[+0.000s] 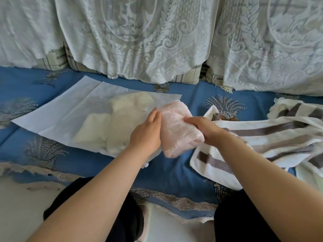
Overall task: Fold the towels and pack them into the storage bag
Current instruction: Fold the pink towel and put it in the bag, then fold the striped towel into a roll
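Dark-clothed knees [97,206] nearest, at sofa edge. Both forearms reach forward over blue patterned sofa cover [174,172]. Right hand [204,130] grips folded pink towel [176,130] from its right side, fingers curled round it. Left hand [148,131] flat against towel's left side, fingers straight, at mouth of translucent white storage bag [61,117]. Bag lies flat on cover, cream folded towels [120,124] already inside. Striped white-and-brown towel [271,137] lies unfolded, rumpled, on right. Lace-draped cushions [157,35] behind.
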Demonstrator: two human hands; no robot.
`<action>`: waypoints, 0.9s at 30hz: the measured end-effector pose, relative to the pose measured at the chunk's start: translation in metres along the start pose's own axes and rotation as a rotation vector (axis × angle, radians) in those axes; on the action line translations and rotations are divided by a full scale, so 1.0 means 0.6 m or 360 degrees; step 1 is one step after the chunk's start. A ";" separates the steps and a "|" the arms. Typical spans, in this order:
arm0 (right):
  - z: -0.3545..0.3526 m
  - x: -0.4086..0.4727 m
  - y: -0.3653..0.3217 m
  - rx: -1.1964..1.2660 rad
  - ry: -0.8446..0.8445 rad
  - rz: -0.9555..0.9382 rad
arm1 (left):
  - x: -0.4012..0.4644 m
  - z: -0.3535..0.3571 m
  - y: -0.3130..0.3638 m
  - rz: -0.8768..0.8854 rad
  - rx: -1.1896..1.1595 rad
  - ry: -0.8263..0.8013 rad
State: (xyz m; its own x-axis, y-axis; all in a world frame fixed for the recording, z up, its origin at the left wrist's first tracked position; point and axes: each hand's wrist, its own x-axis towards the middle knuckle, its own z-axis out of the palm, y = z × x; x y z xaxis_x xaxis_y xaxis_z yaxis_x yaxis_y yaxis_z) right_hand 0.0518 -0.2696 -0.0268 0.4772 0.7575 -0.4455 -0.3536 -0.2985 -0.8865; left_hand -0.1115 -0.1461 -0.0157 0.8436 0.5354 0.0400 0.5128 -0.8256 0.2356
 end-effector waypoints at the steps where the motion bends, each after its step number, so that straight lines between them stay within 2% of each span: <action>1: 0.012 0.008 0.005 0.0049 -0.0009 -0.0034 | -0.004 -0.001 -0.003 0.0023 -0.0040 -0.0032; 3: 0.037 0.022 0.020 0.0027 -0.0036 -0.0065 | -0.011 0.000 -0.008 0.0061 -0.0128 -0.0072; 5: 0.061 0.027 0.035 -0.0166 -0.0061 0.0011 | -0.016 0.002 -0.013 0.0096 -0.0220 -0.0098; 7: 0.078 0.032 0.046 -0.0286 -0.0183 0.0143 | -0.019 0.005 -0.017 0.0123 -0.0289 -0.0125; 9: 0.090 0.031 0.048 -0.0388 -0.0293 0.0151 | -0.022 0.007 -0.021 0.0147 -0.0343 -0.0151; 13: 0.109 0.033 0.063 -0.0138 -0.0127 0.0037 | -0.025 0.006 -0.034 0.0186 -0.0405 -0.0152; 14: 0.116 0.030 0.065 -0.0259 -0.0121 0.0042 | -0.025 0.005 -0.036 0.0186 -0.0406 -0.0148; 17: 0.137 0.026 0.059 -0.1017 -0.0097 0.0050 | -0.022 0.003 -0.038 0.0177 -0.0390 -0.0157; 18: 0.144 0.029 0.057 -0.1035 -0.0119 0.0060 | -0.021 0.004 -0.038 0.0181 -0.0412 -0.0164; 22: 0.181 0.039 0.062 -0.0339 -0.0400 0.0135 | -0.024 0.013 -0.037 0.0244 -0.0625 -0.0238; 27: 0.209 0.062 0.071 0.0032 -0.0391 0.0159 | -0.025 0.012 -0.058 0.0231 -0.0680 -0.0213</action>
State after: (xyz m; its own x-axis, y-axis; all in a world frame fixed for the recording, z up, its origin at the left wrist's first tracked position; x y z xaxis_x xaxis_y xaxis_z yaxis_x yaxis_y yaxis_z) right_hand -0.0465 -0.1811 -0.0655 0.2305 0.8438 -0.4846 -0.4060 -0.3692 -0.8360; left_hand -0.1405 -0.1268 -0.0315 0.9293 0.3690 -0.0169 0.3002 -0.7278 0.6165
